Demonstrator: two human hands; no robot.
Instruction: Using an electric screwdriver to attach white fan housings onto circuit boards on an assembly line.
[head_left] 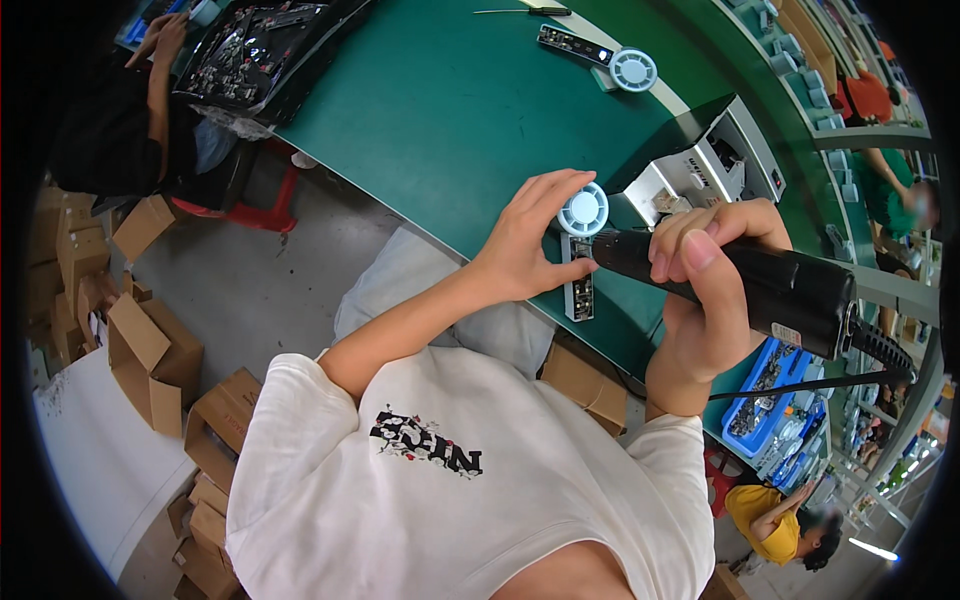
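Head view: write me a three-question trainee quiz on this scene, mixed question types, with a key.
1. What does the person's right hand hold?
2. True or false: the left hand is gripping a cardboard box.
3. Where does the thin black-handled screwdriver lie?
a) between the two hands
b) near the top edge of the picture
c) in the lower left corner of the picture

Key:
1. A black corded tool.
2. False; it is at a round pale-blue part, its thumb over a narrow circuit board strip.
3. b
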